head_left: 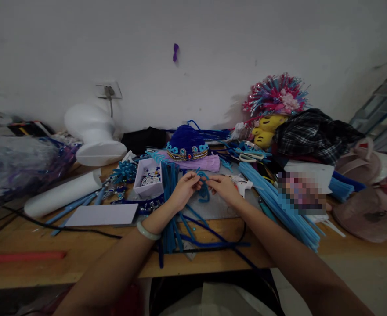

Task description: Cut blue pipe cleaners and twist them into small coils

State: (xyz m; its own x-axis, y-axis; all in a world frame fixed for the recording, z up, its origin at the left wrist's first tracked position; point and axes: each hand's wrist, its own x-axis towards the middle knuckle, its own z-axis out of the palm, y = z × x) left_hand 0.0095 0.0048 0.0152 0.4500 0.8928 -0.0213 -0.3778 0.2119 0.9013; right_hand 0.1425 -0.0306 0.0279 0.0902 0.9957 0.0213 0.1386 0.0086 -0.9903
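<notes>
My left hand (187, 188) and my right hand (224, 188) meet over the middle of the table. Between them is a curled blue pipe cleaner (204, 193), bent into loops, pinched in the fingers of both. Just beyond my hands sits a royal blue velvet cap (187, 142) with beads and blue flowers along its brim. It rests by a bundle of lilac pipe cleaners (209, 163). Light blue pipe cleaners (169, 219) lie beside my left wrist. A white glue gun (244, 186) lies close to my right wrist, partly hidden by it.
A white box of beads (149, 188) stands left of my hands, near a white card (103, 215) and a white roll (63, 193). Behind is a white foam head (92, 131). To the right lie a thick light blue pipe cleaner bundle (279, 206) and a pinkish bag (371, 206).
</notes>
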